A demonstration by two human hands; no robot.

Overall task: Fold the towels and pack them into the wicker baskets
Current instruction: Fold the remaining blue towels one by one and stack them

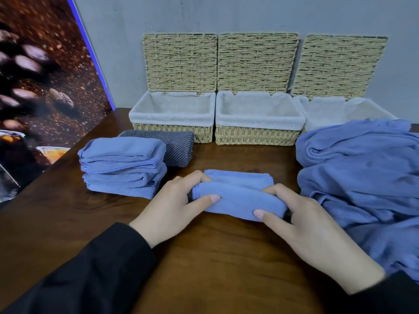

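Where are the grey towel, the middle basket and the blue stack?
grey towel [179,146]: head view, its top face.
middle basket [256,134]: head view, its front wicker wall.
blue stack [122,164]: head view, its front folds.

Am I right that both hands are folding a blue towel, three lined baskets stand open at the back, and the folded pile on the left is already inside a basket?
Not quite. The head view shows the folded pile lying on the table, in front of the left basket, not inside it. The rest holds: the left hand and right hand grip the blue towel, and the baskets stand open.
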